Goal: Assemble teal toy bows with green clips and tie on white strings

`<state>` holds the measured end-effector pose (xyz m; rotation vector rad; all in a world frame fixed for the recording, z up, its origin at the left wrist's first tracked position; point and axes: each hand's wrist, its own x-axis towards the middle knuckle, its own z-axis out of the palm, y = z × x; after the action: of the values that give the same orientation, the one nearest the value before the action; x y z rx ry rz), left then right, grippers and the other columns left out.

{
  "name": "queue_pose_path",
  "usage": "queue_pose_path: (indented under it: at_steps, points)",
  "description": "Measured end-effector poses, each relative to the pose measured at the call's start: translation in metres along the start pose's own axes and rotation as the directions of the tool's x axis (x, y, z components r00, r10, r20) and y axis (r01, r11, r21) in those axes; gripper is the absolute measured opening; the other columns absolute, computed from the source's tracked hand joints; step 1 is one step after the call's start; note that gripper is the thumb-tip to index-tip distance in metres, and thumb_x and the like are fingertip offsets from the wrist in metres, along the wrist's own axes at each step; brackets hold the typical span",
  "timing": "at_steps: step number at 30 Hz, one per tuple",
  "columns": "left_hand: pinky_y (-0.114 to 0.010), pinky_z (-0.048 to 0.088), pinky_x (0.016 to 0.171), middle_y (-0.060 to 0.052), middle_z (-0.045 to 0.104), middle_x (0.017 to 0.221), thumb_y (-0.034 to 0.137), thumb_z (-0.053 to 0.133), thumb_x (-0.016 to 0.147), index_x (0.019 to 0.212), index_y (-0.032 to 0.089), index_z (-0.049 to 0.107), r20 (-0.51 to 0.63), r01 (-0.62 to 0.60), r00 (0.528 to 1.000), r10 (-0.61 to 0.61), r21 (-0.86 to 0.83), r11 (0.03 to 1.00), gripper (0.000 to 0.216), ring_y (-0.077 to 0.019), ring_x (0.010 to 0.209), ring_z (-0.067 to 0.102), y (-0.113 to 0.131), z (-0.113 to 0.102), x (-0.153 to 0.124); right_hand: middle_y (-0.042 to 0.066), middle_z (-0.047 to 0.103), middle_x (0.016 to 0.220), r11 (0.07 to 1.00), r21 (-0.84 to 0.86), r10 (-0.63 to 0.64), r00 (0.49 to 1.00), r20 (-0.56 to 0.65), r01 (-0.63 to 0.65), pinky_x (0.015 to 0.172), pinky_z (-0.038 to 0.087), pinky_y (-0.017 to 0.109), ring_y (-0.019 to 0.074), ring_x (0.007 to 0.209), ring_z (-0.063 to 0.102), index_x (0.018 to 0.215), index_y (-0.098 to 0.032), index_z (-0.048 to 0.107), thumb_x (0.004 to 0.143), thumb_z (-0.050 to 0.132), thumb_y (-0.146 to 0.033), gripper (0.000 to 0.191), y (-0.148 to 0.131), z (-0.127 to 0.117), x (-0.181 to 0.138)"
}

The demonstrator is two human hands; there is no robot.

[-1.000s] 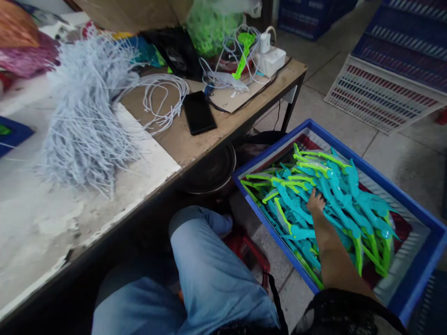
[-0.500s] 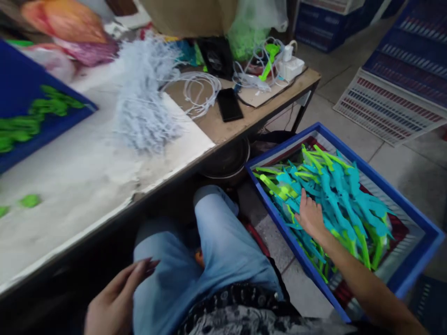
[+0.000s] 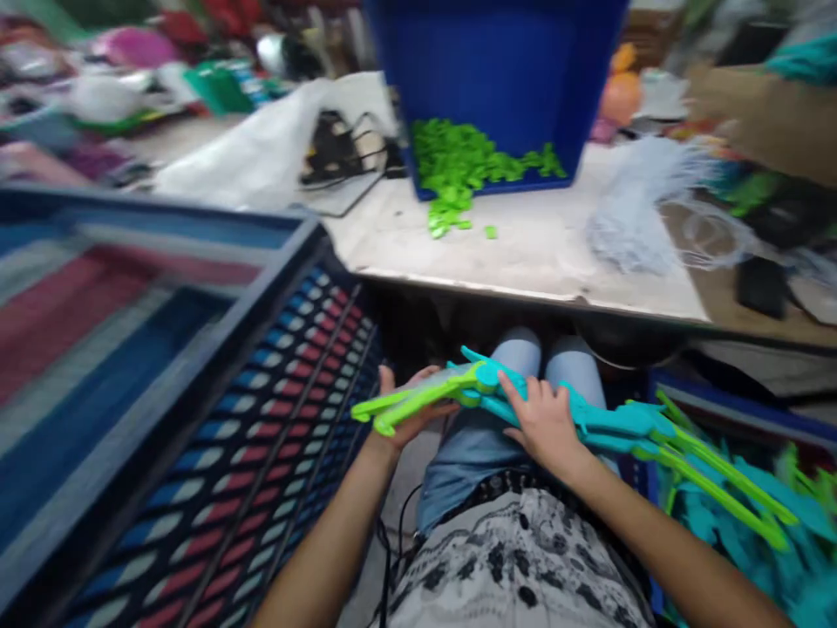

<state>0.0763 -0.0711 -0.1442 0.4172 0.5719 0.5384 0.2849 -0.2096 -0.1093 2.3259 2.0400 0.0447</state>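
Observation:
Across my lap lie long turquoise plastic pieces with lime-green ends (image 3: 621, 420), apparently two or more side by side; I cannot tell what they are. My right hand (image 3: 549, 427) is closed over their turquoise middle. Under the left green end, my left hand (image 3: 411, 420) supports the pieces with its fingers curled behind them, partly hidden. Similar turquoise and green pieces (image 3: 732, 515) fill a blue crate (image 3: 652, 488) at my right.
A large dark blue crate (image 3: 288, 262) with a striped lining stands close on my left. On the table (image 3: 542, 253) ahead, a blue bin (image 3: 497, 70) lies tipped, spilling small green parts (image 3: 458, 161). White cords (image 3: 634, 209) and a black phone (image 3: 762, 286) lie farther right.
My view has swung left. My right hand has lifted turquoise and green pieces out of the right-hand crate and over my lap. My left hand has come up to them.

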Motion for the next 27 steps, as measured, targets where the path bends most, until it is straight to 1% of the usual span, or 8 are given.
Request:
queue_pose_path:
  at_steps: [3,8,10,13,16,19,23,27]
  points:
    - [-0.052,0.039,0.103,-0.016,0.064,0.123,0.06,0.058,0.078,0.09,0.013,0.064,-0.02,-0.041,0.999,0.039,-0.115,0.992,0.049,-0.0332,0.116,0.058,-0.029,-0.047,-0.006,0.015,0.057,0.113,0.992,-0.035,-0.12,0.987,0.105,0.124,0.077,0.035,0.041,0.0296,0.093,0.051,0.146,-0.036,0.034,0.088,0.056,-0.046,0.063,0.009,0.019,-0.003]
    - [-0.052,0.047,0.094,-0.017,0.063,0.124,0.03,0.071,0.066,0.101,0.011,0.063,-0.001,-0.079,0.997,0.079,-0.122,0.989,0.04,-0.0322,0.106,0.064,-0.053,-0.082,-0.01,0.013,0.057,0.101,0.988,-0.069,-0.122,0.973,0.198,0.138,0.074,0.035,0.037,0.0275,0.089,0.05,0.148,-0.034,0.031,0.097,0.037,-0.04,0.051,0.033,0.022,0.036]
    - [-0.052,0.047,0.094,-0.018,0.06,0.128,0.025,0.072,0.064,0.107,0.011,0.063,0.026,-0.043,0.999,0.044,-0.028,0.999,0.046,-0.033,0.108,0.063,-0.048,-0.088,-0.017,0.015,0.056,0.102,0.991,-0.084,-0.093,0.982,0.164,0.108,0.074,0.036,0.037,0.0286,0.09,0.049,0.149,-0.031,0.031,0.097,0.038,-0.041,0.053,0.029,0.021,0.063]
    - [-0.047,0.043,0.1,-0.014,0.065,0.122,0.024,0.076,0.064,0.106,0.014,0.068,-0.032,0.043,0.999,-0.034,0.368,0.929,0.045,-0.0296,0.109,0.063,-0.027,-0.088,-0.04,0.016,0.055,0.106,0.993,-0.056,-0.099,0.987,0.127,0.107,0.077,0.036,0.038,0.0298,0.095,0.049,0.147,-0.031,0.035,0.095,0.043,-0.04,0.053,0.007,0.028,0.093]
    - [-0.045,0.043,0.102,-0.009,0.072,0.111,0.037,0.078,0.063,0.1,0.02,0.073,-0.259,0.181,0.965,0.042,0.772,0.609,0.041,-0.0304,0.106,0.063,0.004,-0.072,-0.067,0.014,0.056,0.107,0.981,0.031,-0.193,0.969,0.152,0.191,0.08,0.037,0.038,0.0279,0.096,0.05,0.144,-0.037,0.038,0.094,0.047,-0.034,0.05,-0.014,0.044,0.107]
    - [-0.044,0.045,0.099,-0.009,0.074,0.1,0.048,0.078,0.06,0.088,0.021,0.076,-0.32,0.218,0.91,0.262,0.91,0.353,0.039,-0.0338,0.102,0.063,0.032,-0.037,-0.074,0.014,0.056,0.112,0.968,0.126,-0.23,0.968,0.097,0.217,0.084,0.037,0.039,0.0272,0.1,0.049,0.142,-0.032,0.043,0.093,0.052,-0.035,0.05,-0.018,0.051,0.108]
    - [-0.044,0.045,0.1,-0.009,0.072,0.106,0.049,0.069,0.072,0.1,0.022,0.073,-0.084,-0.047,0.926,0.369,0.943,0.331,0.039,-0.0309,0.103,0.063,0.025,0.029,-0.019,0.013,0.059,0.114,0.943,0.209,-0.23,0.962,-0.15,0.258,0.09,0.035,0.038,0.0258,0.105,0.046,0.123,-0.02,0.061,0.096,0.044,-0.034,0.035,0.013,0.019,0.114]
    - [-0.056,0.026,0.112,-0.017,0.046,0.144,0.038,0.069,0.073,0.126,0.018,0.058,0.313,-0.315,0.894,0.322,0.948,-0.045,0.057,-0.0362,0.137,0.036,-0.025,0.067,0.078,0.014,0.061,0.114,0.968,0.24,-0.013,0.964,-0.267,0.079,0.09,0.035,0.041,0.0279,0.106,0.044,0.115,-0.017,0.065,0.097,0.037,-0.026,0.034,0.068,-0.024,0.181]
